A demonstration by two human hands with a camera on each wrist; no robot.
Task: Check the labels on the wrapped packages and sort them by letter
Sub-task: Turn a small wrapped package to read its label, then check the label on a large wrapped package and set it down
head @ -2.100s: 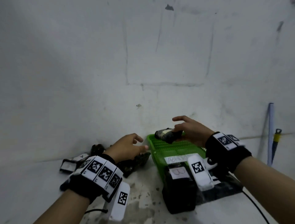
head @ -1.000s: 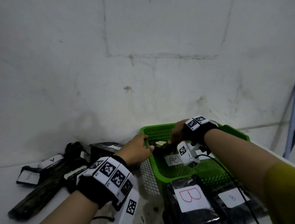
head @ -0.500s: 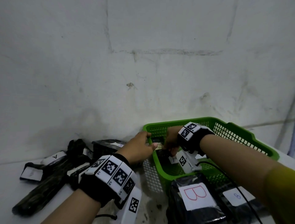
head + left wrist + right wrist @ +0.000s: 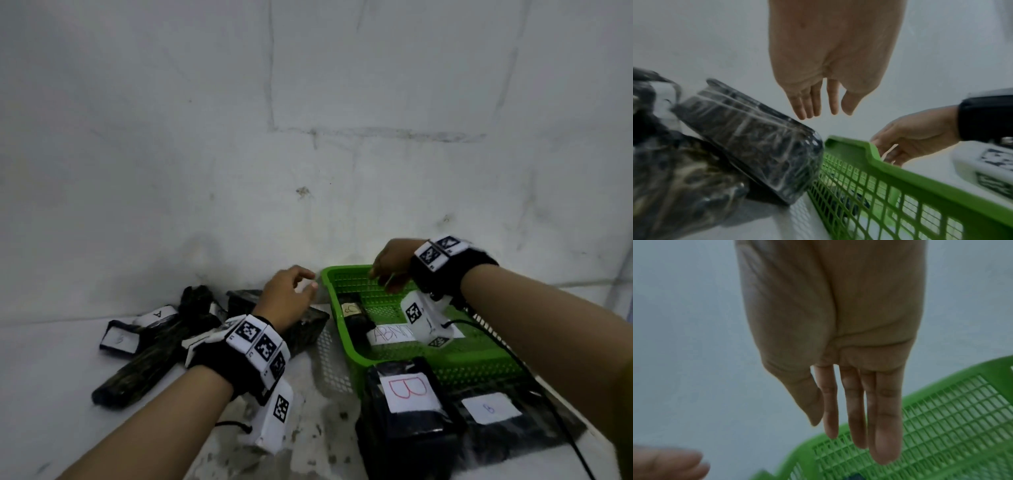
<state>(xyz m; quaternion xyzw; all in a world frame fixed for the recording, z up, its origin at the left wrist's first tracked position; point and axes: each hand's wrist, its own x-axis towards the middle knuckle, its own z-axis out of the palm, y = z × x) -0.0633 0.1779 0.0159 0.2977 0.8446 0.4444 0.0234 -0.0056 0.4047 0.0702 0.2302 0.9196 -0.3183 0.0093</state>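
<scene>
A small black wrapped package [image 4: 354, 313] with a pale label lies in the green mesh basket [image 4: 346, 337], beside a white sheet marked "ABN" [image 4: 390, 334]. My right hand [image 4: 387, 270] hovers over the basket's back end with its fingers [image 4: 855, 418] straight, holding nothing. My left hand [image 4: 301, 287] hangs relaxed and empty just left of the basket's back corner, above a black wrapped package [image 4: 756, 138]. In front of the basket sits a black package labelled B [image 4: 407, 390], and beside it another with a small blue letter [image 4: 489, 407].
A heap of black wrapped packages lies at the left against the wall, one labelled A [image 4: 157, 313]. The white wall stands close behind everything. A black cable [image 4: 548, 394] runs from my right wrist across the basket's near right side.
My right hand set the small package down in the basket, let go and rose above the back rim. My left hand came off the basket's corner.
</scene>
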